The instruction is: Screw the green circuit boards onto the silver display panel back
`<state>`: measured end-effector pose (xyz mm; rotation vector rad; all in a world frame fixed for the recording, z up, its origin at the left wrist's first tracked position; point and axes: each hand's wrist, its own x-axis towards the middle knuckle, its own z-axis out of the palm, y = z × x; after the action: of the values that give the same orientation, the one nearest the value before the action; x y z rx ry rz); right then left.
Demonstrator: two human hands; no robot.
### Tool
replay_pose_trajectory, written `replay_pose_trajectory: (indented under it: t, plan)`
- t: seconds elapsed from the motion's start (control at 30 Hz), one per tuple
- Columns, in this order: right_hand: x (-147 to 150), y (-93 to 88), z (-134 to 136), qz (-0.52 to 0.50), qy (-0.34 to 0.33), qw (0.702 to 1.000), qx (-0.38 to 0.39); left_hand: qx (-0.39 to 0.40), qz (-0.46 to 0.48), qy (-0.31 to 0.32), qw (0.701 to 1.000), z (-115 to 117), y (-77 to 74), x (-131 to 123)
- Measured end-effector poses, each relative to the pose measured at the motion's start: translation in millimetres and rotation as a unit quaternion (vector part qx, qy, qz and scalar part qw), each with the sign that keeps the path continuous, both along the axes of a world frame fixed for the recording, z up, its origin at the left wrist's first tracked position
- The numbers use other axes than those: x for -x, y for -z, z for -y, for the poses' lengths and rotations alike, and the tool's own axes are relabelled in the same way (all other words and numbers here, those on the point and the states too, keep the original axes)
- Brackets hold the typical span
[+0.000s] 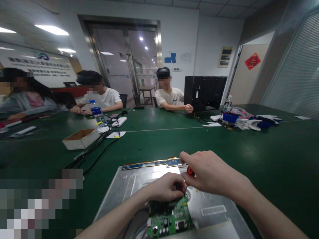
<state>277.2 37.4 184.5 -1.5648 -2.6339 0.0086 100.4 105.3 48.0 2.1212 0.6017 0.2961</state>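
A barcode label [213, 210], too small to read, lies below the right hand [203, 169], clamped on a screwdriver [190, 170]; left hand [168, 187] curls over circuit board [171, 220], grip unclear.

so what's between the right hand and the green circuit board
In the head view, a red-handled tool runs from the right hand toward the green circuit board, beside the left hand.

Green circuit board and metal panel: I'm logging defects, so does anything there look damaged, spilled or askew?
Nothing stands out: the green circuit board lies on the metal panel, with no break or spill visible. The left hand hides part of the board, so I cannot judge there.
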Motion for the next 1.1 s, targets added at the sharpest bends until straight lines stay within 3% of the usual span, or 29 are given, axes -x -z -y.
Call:
replay_pose_trajectory:
  t: [0.13, 0.4, 0.6, 0.9, 1.1]
  plan:
    - [-1.7, 0.1, 1.8, -0.026, -0.025, 0.999, 0.006, -0.005, -0.001, -0.004, 1.0, 0.2, 0.9, -0.7]
    - [-0.8, 4.0, -2.7, 0.028, 0.035, 0.999, -0.016, -0.021, -0.016, -0.012, 1.0, 4.8, -0.8, -0.6]
    - [-3.4, 1.1, 0.6, -0.026, -0.023, 0.999, 0.019, -0.033, -0.022, -0.009, 0.999, 4.0, -0.8, 0.2]
    - [0.6, -0.6, -0.6, 0.02, 0.022, 1.0, -0.004, -0.037, -0.027, 0.002, 0.999, 4.7, -5.4, -0.2]
    - [-1.9, 2.2, -0.5, -0.019, -0.023, 1.0, -0.008, -0.039, -0.023, 0.001, 0.999, 0.8, 1.8, 0.2]
